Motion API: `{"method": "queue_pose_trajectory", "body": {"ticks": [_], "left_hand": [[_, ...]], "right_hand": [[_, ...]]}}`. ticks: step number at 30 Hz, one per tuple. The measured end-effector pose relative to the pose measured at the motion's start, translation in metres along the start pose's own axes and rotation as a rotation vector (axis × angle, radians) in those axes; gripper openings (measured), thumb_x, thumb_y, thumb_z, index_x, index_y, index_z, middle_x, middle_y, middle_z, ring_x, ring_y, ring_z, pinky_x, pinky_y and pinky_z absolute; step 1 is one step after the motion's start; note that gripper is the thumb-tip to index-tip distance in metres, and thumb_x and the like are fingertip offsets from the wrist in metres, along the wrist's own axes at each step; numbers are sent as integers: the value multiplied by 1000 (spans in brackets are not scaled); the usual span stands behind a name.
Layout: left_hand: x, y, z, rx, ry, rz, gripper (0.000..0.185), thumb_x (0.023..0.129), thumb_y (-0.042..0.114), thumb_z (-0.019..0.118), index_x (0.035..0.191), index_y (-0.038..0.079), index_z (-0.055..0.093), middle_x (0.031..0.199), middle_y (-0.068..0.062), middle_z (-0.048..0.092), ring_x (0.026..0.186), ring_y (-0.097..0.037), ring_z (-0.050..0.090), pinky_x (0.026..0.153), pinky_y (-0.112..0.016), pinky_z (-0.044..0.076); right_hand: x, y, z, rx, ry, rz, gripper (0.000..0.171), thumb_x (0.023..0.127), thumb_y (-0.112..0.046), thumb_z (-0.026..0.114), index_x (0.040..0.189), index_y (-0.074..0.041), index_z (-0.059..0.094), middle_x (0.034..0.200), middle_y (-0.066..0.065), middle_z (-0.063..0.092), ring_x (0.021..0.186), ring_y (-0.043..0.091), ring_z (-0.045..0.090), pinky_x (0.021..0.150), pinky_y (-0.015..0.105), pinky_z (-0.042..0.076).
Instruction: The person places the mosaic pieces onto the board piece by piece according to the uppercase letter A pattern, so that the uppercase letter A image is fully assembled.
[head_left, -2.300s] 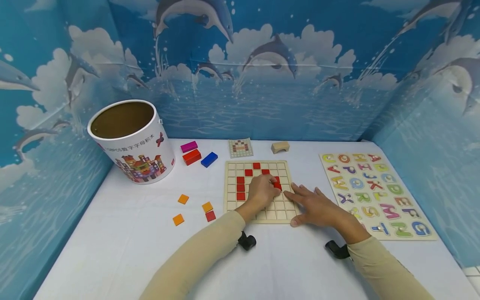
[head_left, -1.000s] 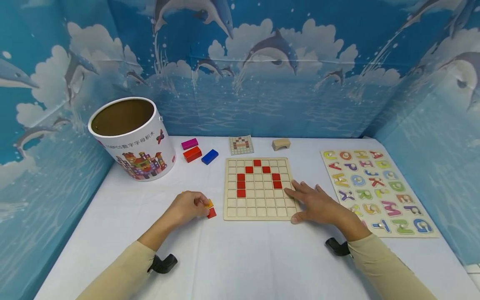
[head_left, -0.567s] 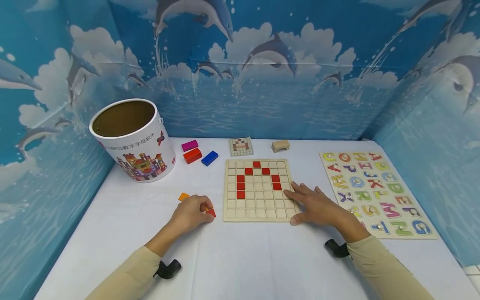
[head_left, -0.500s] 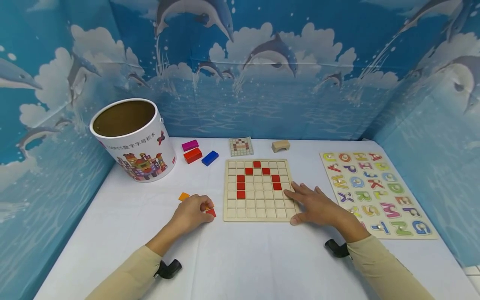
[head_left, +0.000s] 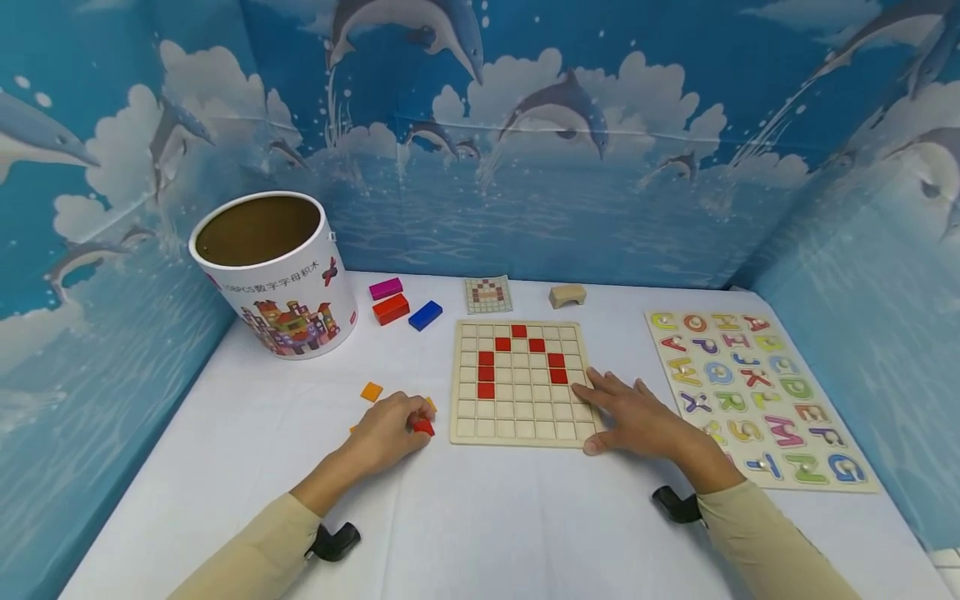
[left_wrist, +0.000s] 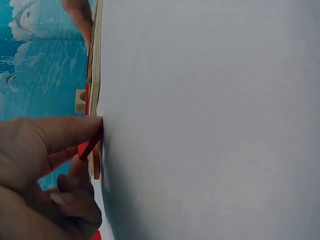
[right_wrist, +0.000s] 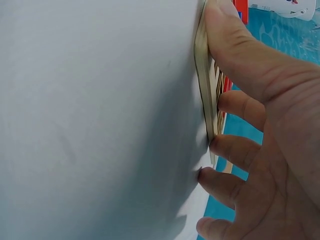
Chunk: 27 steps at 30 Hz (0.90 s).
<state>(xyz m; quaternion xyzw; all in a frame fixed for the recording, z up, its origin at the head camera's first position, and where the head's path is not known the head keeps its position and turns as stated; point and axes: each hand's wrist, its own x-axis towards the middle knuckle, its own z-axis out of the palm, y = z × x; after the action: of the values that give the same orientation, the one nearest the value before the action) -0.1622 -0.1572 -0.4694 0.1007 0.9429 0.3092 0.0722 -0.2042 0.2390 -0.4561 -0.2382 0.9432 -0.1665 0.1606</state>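
Observation:
My left hand (head_left: 390,429) is low over the cloth, left of the wooden grid board (head_left: 517,442). Between its thumb and a finger it pinches a red square tile (left_wrist: 89,147), which is tilted on edge in the left wrist view. Close by are an orange tile (head_left: 371,392) and a second one partly hidden behind the fingers. Red tiles (head_left: 486,374) fill several cells of the board in an arch-like pattern. My right hand (head_left: 637,417) rests with fingers spread on the board's right edge, its thumb at the near corner.
At the back left stands a white bucket (head_left: 281,283), near magenta, red and blue blocks (head_left: 425,315). A small pattern card (head_left: 488,295) and a wooden arch block (head_left: 567,295) lie behind the board. An alphabet puzzle board (head_left: 757,400) is on the right.
My left hand has left the board and come over to the loose tiles, where the red tile has been tipped up in its fingers. My right hand has stayed on the board's edge.

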Motion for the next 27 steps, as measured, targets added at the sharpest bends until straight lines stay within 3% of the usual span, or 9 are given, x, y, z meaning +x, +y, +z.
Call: {"method": "queue_pose_trajectory", "body": {"ticks": [6, 10, 12, 15, 18, 22, 27], "left_hand": [[0, 0, -3, 99, -31, 54, 20, 87, 15, 80, 103, 21, 69, 87, 5, 56, 77, -11, 53, 68, -31, 46], [-1, -2, -3, 166, -70, 140, 20, 92, 20, 77, 108, 23, 65, 87, 7, 59, 76, -11, 53, 66, -31, 46], [0, -2, -3, 148, -76, 178, 20, 94, 20, 75, 111, 22, 65, 86, 9, 60, 76, -11, 53, 66, -29, 46], [6, 2, -2, 44, -69, 192, 20, 95, 18, 73, 113, 22, 65, 80, 8, 58, 72, -11, 53, 63, -26, 44], [16, 12, 1, -149, -77, 157, 23, 95, 18, 74, 116, 19, 65, 76, 4, 57, 66, -12, 54, 59, -24, 43], [33, 33, 8, -389, -76, 81, 29, 92, 19, 78, 117, 13, 66, 74, -1, 60, 61, -19, 58, 58, -26, 46], [54, 65, 27, -548, -61, 21, 34, 90, 18, 79, 120, 7, 67, 75, -8, 65, 62, -22, 62, 59, -26, 50]], "right_hand": [[0, 1, -1, 1, 14, -11, 97, 78, -58, 79, 157, -14, 41, 166, 22, 23, 151, 50, 18, 114, 74, 8], [0, 0, -1, -2, 12, -7, 98, 78, -58, 79, 156, -13, 42, 166, 22, 23, 150, 50, 18, 114, 74, 8], [0, 0, -1, -4, 13, -6, 98, 78, -58, 79, 156, -12, 42, 166, 22, 23, 150, 51, 19, 114, 74, 8], [0, 0, -1, -7, 15, -5, 98, 78, -58, 79, 156, -12, 42, 166, 22, 23, 150, 51, 19, 114, 74, 9], [-1, 0, 0, -4, 16, -1, 98, 78, -58, 79, 156, -12, 42, 166, 21, 23, 151, 50, 18, 114, 74, 8], [-2, 0, 0, 6, 12, 1, 98, 78, -57, 80, 156, -12, 42, 166, 22, 23, 151, 50, 18, 114, 74, 8], [-2, 0, 1, 9, 11, 2, 98, 78, -58, 79, 156, -12, 42, 166, 22, 23, 151, 51, 18, 114, 74, 8]]}}
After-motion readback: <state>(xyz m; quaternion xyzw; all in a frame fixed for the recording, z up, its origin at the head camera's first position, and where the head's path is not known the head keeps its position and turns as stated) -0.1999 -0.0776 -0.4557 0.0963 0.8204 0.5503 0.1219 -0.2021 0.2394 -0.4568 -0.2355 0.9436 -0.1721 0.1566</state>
